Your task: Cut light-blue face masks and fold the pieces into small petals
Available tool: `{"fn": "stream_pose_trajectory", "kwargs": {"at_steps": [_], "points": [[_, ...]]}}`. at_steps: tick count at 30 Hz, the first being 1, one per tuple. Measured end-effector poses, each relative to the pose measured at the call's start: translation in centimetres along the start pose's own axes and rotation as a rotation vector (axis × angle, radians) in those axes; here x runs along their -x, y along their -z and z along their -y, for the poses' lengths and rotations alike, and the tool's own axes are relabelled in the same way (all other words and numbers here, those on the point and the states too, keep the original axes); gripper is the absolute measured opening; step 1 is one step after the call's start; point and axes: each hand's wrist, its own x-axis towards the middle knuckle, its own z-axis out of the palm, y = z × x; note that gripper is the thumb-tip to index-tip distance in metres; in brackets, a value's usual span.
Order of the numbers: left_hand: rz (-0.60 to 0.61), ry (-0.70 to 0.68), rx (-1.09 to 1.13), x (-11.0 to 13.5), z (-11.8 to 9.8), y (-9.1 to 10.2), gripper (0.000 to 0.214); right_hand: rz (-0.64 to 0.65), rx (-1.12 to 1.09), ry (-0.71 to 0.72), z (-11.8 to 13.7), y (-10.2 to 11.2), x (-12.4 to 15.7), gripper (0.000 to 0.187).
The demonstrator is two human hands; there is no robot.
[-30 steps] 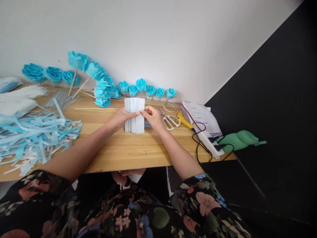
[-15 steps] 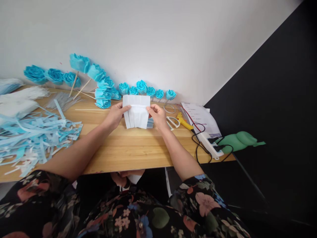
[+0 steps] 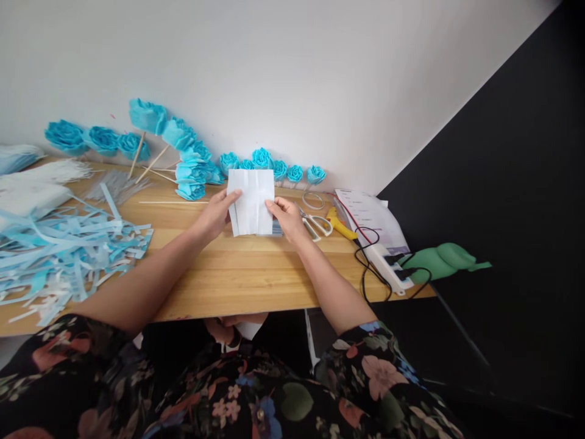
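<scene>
Between my two hands, above the table, is a creased, folded white sheet [image 3: 250, 204], paper or thin fabric. My left hand [image 3: 218, 213] pinches its left edge, thumb in front and fingers behind. On the opposite edge my right hand [image 3: 287, 216] grips it with the thumb and fingertips. Behind the sheet, partly hidden, a grey-blue stack of strips [image 3: 276, 228] lies on the table. White-handled scissors [image 3: 320, 225] rest just right of my right hand.
Blue paper flowers [image 3: 191, 174] line the wall, some on sticks. Blue and white strips [image 3: 77, 256] are heaped at left. At right are a yellow glue gun [image 3: 340, 224], printed papers [image 3: 372, 213], a power strip [image 3: 388, 268] with black cables, and a green object [image 3: 443, 259].
The sheet has risen slightly and looks narrower and flatter at the top. My right hand has shifted a little left and down along its edge.
</scene>
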Motion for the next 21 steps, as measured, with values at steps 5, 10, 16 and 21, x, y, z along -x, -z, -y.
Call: {"fn": "stream_pose_trajectory", "kwargs": {"at_steps": [5,10,16,21], "points": [[0.111,0.119,-0.012,0.7,0.1,-0.4,0.057,0.004,0.118,0.059,-0.2,-0.1,0.1,0.043],[0.087,0.193,-0.064,1.2,0.3,-0.8,0.054,0.013,0.239,0.112,0.3,-0.4,0.7,0.044],[-0.006,0.154,-0.095,1.0,0.4,-0.7,0.057,-0.013,0.312,0.155,1.0,-0.4,1.0,0.041],[-0.068,0.112,-0.113,0.0,0.4,0.2,0.051,-0.104,0.218,0.191,0.6,0.5,0.1,0.042]]}}
